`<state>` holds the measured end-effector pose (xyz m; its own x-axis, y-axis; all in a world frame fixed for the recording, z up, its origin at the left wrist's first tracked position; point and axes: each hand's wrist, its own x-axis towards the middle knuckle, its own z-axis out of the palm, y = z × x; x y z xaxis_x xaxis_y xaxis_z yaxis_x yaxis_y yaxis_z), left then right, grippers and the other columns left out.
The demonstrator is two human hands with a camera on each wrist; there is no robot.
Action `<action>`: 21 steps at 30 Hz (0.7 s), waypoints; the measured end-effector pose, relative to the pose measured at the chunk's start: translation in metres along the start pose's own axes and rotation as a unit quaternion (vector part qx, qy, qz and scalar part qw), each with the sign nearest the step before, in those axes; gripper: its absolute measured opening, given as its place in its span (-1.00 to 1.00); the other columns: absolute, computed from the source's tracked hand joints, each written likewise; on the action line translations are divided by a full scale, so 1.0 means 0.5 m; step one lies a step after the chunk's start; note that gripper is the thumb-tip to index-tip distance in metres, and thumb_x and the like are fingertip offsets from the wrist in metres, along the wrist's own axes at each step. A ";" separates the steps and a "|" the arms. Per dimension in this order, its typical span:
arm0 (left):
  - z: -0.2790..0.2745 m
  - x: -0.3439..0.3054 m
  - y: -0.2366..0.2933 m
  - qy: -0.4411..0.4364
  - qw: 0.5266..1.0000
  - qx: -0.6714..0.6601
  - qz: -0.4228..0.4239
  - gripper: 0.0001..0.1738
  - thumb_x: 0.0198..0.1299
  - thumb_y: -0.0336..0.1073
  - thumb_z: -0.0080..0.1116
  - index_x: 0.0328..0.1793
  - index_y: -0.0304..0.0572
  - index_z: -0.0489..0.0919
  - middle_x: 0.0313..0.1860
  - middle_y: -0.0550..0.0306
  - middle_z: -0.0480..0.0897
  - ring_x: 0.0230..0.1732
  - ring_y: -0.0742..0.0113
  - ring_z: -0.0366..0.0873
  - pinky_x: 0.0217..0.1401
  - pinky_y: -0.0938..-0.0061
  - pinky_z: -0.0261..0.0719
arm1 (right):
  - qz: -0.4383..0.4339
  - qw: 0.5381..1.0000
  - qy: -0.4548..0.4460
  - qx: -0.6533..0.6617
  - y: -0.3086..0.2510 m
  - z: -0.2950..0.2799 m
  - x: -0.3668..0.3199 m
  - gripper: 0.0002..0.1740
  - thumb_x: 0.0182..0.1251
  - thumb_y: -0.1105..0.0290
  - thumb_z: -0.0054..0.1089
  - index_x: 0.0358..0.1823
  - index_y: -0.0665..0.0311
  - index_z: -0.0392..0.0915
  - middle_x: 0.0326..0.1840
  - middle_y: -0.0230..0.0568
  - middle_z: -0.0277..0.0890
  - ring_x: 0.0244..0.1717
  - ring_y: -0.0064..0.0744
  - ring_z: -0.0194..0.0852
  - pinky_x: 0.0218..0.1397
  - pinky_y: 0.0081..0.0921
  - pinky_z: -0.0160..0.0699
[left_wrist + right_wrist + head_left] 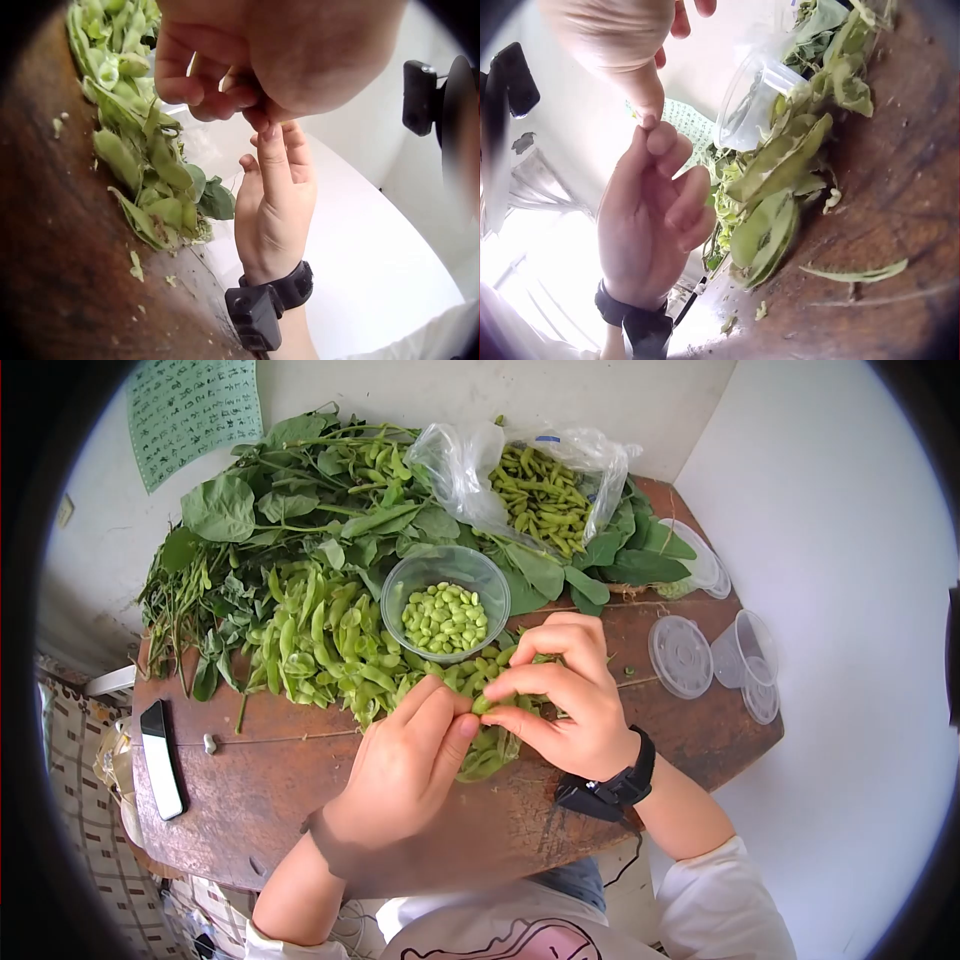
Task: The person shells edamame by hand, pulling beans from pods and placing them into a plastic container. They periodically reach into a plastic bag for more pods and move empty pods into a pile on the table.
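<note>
Shelling: left hand (405, 765) and right hand (565, 695) fingers clamp a pod (482, 705) near the bowl (445, 560); next likely requires seam splitting.

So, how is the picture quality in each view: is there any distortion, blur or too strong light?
Head view: fisheye, black ring around the frame, the table edge curves; light even, pods sharp. Left wrist view: the left hand close to the lens is soft and fills the top. Right wrist view: the lower left is washed out by backlight; the right hand is blurred.
</note>
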<state>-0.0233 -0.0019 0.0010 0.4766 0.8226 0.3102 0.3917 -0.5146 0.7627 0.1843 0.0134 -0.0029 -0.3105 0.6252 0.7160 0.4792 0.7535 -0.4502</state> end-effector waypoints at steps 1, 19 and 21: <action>0.001 0.000 0.000 0.000 1.000 0.001 0.001 -0.87 0.44 -0.35 0.07 -0.09 -0.28 0.50 -0.24 -0.06 0.50 -0.35 -0.15 0.56 -0.35 0.13 0.49 | 0.000 1.000 0.001 0.000 0.001 -0.002 0.000 -0.67 -0.08 0.45 0.57 -0.24 0.09 0.66 -0.03 -0.43 0.47 0.06 -0.13 0.27 0.15 -0.21 0.32; 0.006 0.001 -0.008 0.016 1.000 -0.012 0.017 -0.86 0.39 -0.36 0.16 -0.09 -0.30 0.52 -0.24 -0.06 0.51 -0.33 -0.08 0.55 -0.30 0.21 0.50 | -0.002 1.000 -0.009 -0.018 0.006 -0.003 -0.006 -0.67 -0.12 0.45 0.58 -0.27 0.05 0.67 0.01 -0.40 0.47 0.09 -0.12 0.28 0.18 -0.19 0.30; 0.005 0.002 -0.010 0.015 1.000 -0.015 0.023 -0.86 0.39 -0.36 0.16 -0.09 -0.30 0.52 -0.24 -0.06 0.51 -0.33 -0.08 0.55 -0.29 0.21 0.50 | 0.003 1.000 0.000 -0.012 0.004 -0.002 -0.002 -0.66 -0.10 0.45 0.57 -0.25 0.03 0.66 0.01 -0.40 0.46 0.10 -0.12 0.28 0.20 -0.18 0.28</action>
<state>-0.0226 0.0009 -0.0037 0.4687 0.8059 0.3617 0.3459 -0.5442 0.7643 0.1865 0.0139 -0.0040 -0.3084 0.6291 0.7135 0.5000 0.7453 -0.4410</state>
